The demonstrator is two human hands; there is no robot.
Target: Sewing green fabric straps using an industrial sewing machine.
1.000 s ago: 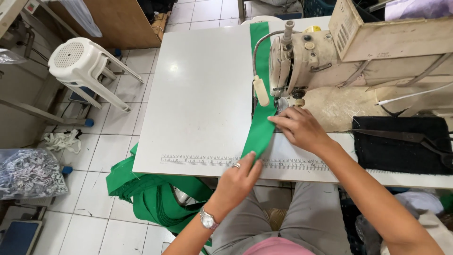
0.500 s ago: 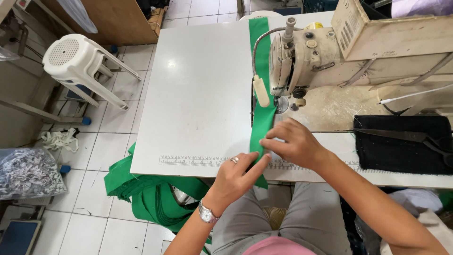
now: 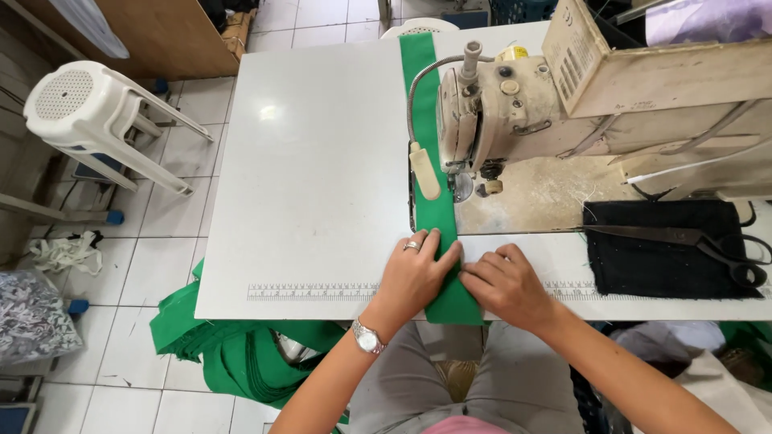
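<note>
- Our left hand [image 3: 416, 273] lies flat, fingers spread, pressing the green fabric strip [image 3: 438, 217] near the table's [image 3: 322, 161] front edge.
- Our right hand [image 3: 503, 283] presses the strip's right edge, fingers loosely bent, gripping nothing.
- The strip runs under the sewing machine [image 3: 498, 112] and overhangs the front edge.
- Left of it the table offers open room; scissors [image 3: 683, 239] lie on a black cloth [image 3: 659, 269] to the right.

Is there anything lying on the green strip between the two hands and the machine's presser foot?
Nothing visible does. Both the left hand and right hand press on the green strip, which runs bare up to the sewing machine. The cream lever sits along its left edge.
</note>
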